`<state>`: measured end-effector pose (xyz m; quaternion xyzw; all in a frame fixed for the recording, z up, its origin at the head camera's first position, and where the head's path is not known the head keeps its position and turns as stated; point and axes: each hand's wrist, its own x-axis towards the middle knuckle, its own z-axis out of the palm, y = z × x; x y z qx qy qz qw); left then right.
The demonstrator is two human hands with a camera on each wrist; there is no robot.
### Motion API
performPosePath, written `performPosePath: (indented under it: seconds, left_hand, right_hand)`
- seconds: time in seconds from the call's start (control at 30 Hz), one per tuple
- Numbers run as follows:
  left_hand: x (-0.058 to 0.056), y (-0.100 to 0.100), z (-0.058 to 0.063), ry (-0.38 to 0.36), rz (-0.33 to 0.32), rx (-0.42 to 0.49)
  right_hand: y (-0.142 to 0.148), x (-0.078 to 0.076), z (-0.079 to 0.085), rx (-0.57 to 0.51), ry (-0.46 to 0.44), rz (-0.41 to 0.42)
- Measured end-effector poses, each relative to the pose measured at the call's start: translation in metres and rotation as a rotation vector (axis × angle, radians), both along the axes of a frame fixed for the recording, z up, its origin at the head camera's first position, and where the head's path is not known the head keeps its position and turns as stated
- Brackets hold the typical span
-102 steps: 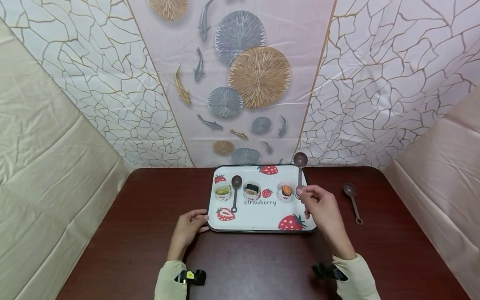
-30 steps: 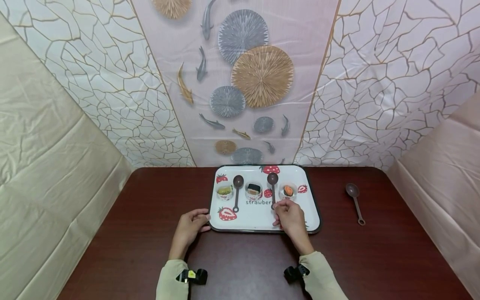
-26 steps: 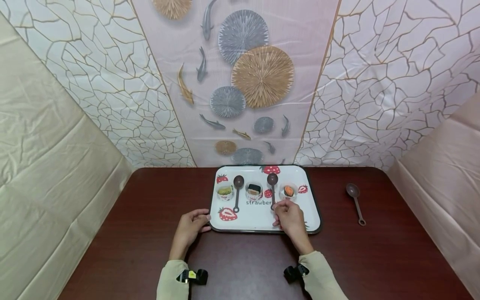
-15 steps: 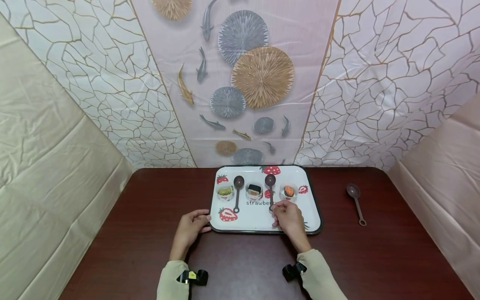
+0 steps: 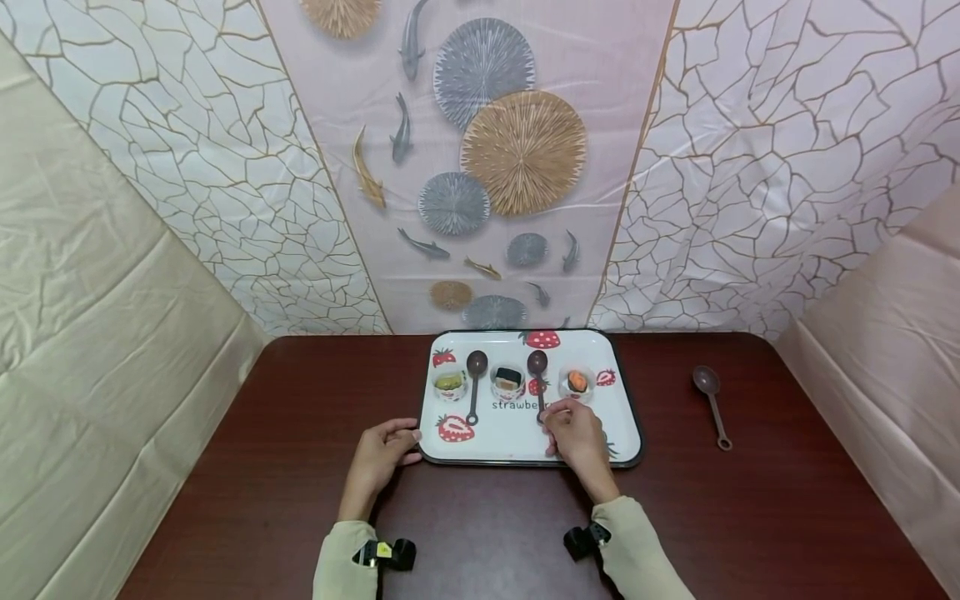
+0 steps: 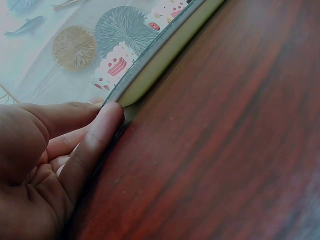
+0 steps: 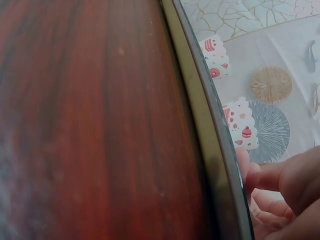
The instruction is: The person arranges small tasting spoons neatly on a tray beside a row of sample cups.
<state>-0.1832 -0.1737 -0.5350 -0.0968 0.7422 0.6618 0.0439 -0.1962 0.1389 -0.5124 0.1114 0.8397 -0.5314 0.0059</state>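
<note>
My right hand (image 5: 577,435) pinches the handle end of a brown measuring spoon (image 5: 537,363), which lies on a white strawberry-print tray (image 5: 510,446) between the middle and right cups. At the tray's left front corner, my left hand (image 5: 377,457) grips the rim; the left wrist view has its fingers (image 6: 107,122) at that edge. A second brown spoon (image 5: 476,367) lies between the left and middle cups. Small scalloped cups hold a green piece (image 5: 449,381), a black-topped sushi piece (image 5: 507,379) and an orange-topped sushi piece (image 5: 577,381). In the right wrist view the tray wall hides the spoon.
A third brown spoon (image 5: 707,382) lies on the dark red wooden table (image 5: 300,400), right of the tray. A patterned cloth (image 5: 525,275) hangs behind the table's back edge. Beige cloth panels (image 5: 885,333) slope up on both sides.
Earlier, the right hand held the spoon raised near the tray's right edge. The spoon then came down left of the orange-topped piece and has since shifted slightly left. The left hand stays put.
</note>
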Motion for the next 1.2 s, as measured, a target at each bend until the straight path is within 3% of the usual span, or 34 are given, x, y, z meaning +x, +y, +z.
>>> performPosePath:
  seconds: [0.47,1.2]
  left_hand:
    - [-0.0014,-0.0017,-0.0016,-0.008,0.003,-0.002]
    - [-0.0015,-0.0011,-0.0020,0.006,-0.001,-0.005]
  right_hand:
    - [-0.0024,-0.0025,-0.0006,0.024,-0.026,-0.036]
    - [-0.0016,0.0007,0.0013,0.081,-0.027,-0.013]
